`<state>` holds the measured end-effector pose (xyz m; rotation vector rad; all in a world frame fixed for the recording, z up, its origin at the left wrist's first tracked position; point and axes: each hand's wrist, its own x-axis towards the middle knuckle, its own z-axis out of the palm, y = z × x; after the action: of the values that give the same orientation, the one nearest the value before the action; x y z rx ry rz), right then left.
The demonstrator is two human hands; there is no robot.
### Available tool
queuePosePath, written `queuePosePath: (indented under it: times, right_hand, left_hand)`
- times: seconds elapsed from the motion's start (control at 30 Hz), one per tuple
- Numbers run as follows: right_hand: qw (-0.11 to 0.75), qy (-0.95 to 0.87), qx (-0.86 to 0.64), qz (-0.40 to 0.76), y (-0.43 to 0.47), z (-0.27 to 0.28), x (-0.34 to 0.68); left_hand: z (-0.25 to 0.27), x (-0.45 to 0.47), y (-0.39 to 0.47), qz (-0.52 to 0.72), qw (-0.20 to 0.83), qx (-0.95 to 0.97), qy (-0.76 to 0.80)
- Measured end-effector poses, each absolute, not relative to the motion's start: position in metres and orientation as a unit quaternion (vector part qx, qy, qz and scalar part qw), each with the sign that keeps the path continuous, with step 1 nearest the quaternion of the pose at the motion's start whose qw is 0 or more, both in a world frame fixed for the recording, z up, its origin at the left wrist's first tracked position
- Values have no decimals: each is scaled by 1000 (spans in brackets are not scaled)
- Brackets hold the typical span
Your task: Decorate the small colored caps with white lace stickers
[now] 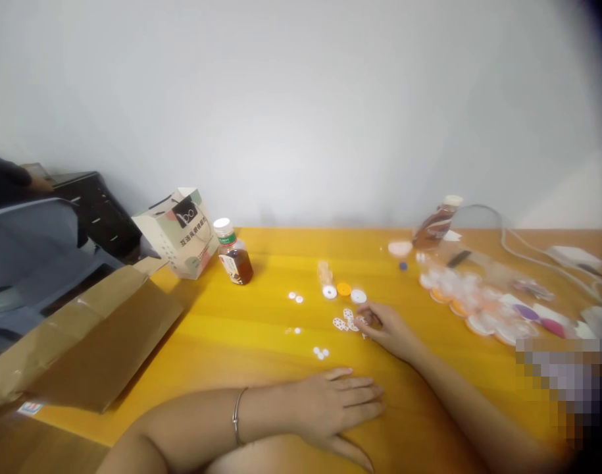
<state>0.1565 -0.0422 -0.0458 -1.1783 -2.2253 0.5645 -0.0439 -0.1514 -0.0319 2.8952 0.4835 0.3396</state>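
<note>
My left hand point(337, 408) lies flat on the yellow tabletop, palm down and fingers spread, with a thin metal bracelet point(235, 418) on the wrist. Beyond it my right hand point(389, 332) has its fingers bent together at a small cluster of white perforated pieces point(347, 321). Whatever sits between those fingertips is too small and blurred to make out. Just past the cluster, two white discs point(358, 297) flank an orange disc point(344, 289). Small white round pieces point(321, 353) lie in little groups to the left of the right hand.
A brown paper bag point(108, 342) lies at the left, near a printed carton bag point(187, 234) and a drink bottle point(235, 253). At the right are another bottle point(435, 225), clustered lidded pots point(478, 303) and a white cable point(502, 227). A person's dark sleeve point(4, 178) shows far left.
</note>
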Motion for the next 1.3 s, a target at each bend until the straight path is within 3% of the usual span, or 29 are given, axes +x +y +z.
queuePosePath:
  times: [0.17, 0.6, 0.93, 1.3]
  right_hand:
    - [282, -840, -424, 188, -43, -50, 154]
    - [286, -841, -401, 222, -50, -43, 148]
    - [355, -772, -511, 132, -35, -54, 154]
    - [356, -782, -491, 142, -30, -64, 157]
  left_hand:
    - [-32, -45, -140, 155, 85, 968, 177]
    - [-23, -100, -48, 295, 36, 807, 510]
    - [-22, -90, -50, 152, 37, 884, 441]
    - [-10, -112, -36, 175, 42, 872, 455]
